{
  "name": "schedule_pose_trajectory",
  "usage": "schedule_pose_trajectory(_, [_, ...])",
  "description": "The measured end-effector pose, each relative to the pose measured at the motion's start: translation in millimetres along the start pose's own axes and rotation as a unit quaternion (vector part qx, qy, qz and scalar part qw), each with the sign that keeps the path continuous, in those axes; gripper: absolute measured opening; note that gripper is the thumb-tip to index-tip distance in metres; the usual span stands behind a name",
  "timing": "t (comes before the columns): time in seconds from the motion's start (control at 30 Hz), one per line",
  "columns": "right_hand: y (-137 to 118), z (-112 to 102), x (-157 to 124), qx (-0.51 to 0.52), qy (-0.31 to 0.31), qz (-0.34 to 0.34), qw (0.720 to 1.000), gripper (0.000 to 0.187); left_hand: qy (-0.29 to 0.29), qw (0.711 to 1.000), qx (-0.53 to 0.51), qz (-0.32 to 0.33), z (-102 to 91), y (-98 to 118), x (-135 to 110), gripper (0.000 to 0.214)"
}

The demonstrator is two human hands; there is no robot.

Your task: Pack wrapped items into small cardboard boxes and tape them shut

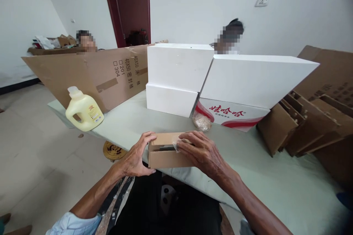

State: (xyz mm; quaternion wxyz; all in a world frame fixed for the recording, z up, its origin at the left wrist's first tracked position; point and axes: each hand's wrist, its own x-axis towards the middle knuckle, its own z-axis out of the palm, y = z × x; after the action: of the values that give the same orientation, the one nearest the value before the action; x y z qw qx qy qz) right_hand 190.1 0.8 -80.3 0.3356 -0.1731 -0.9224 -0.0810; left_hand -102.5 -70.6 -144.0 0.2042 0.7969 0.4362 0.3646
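Observation:
A small brown cardboard box (168, 159) rests at the table's front edge, its two long top flaps nearly meeting. Through the gap between them a dark strip shows; what it is I cannot make out. My left hand (139, 156) grips the box's left end, fingers at the far corner and thumb at the near one. Over the right part of the box lies my right hand (200, 150), its fingers bent together. At its fingertips a crinkled piece of clear tape (175, 144) sticks out above the gap. The box's right end is hidden under this hand.
Behind the box stand stacked white boxes (179, 66), a printed red-and-white carton (231, 115) and a crumpled clear plastic bundle (202, 122). A yellow jug (85, 112) and a large carton (91, 77) are at left. Folded cardboard (311, 125) leans at right. Two people sit beyond.

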Motion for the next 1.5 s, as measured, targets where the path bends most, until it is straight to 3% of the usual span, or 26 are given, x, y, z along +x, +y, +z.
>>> schedule_pose_trajectory(0.23, [-1, -2, 0, 0.144, 0.0, 0.065, 0.987, 0.02, -0.004, 1.0, 0.009, 0.024, 2.3, -2, -1, 0.117])
schedule_pose_trajectory(0.47, [3, -11, 6, 0.295, -0.038, 0.232, 0.926, 0.034, 0.002, 0.998, 0.013, 0.06, 2.8, -1, -4, 0.106])
schedule_pose_trajectory(0.6, [7, -8, 6, 0.378, -0.003, 0.362, 0.852, 0.042, -0.002, 0.998, 0.02, 0.058, 3.4, -1, -8, 0.1])
schedule_pose_trajectory(0.77, [22, -6, 0, 0.5, 0.141, 0.488, 0.702, 0.052, 0.007, 0.998, 0.024, 0.064, 3.7, -1, -12, 0.096])
schedule_pose_trajectory(0.9, [36, -7, -14, 0.521, 0.213, 0.52, 0.643, 0.057, 0.017, 0.998, 0.024, 0.058, 5.2, -4, -15, 0.099])
schedule_pose_trajectory(1.0, [45, -4, -34, 0.525, 0.249, 0.529, 0.618, 0.057, 0.026, 0.998, 0.02, 0.054, 6.4, -8, -17, 0.103])
schedule_pose_trajectory(1.07, [52, 0, -52, 0.498, 0.277, 0.54, 0.62, 0.059, 0.021, 0.999, 0.018, 0.038, 5.5, -10, -19, 0.103])
schedule_pose_trajectory(1.27, [82, 19, -119, 0.315, 0.323, 0.589, 0.67, 0.069, 0.047, 0.998, 0.013, -0.04, -8.3, -16, -29, 0.101])
schedule_pose_trajectory(1.37, [101, 31, -141, 0.244, 0.31, 0.596, 0.7, 0.069, 0.061, 0.996, 0.014, -0.056, -14.2, -20, -32, 0.096])
schedule_pose_trajectory(1.5, [132, 49, -145, 0.138, 0.251, 0.573, 0.768, 0.06, 0.061, 0.996, 0.024, -0.067, -15.0, -22, -30, 0.093])
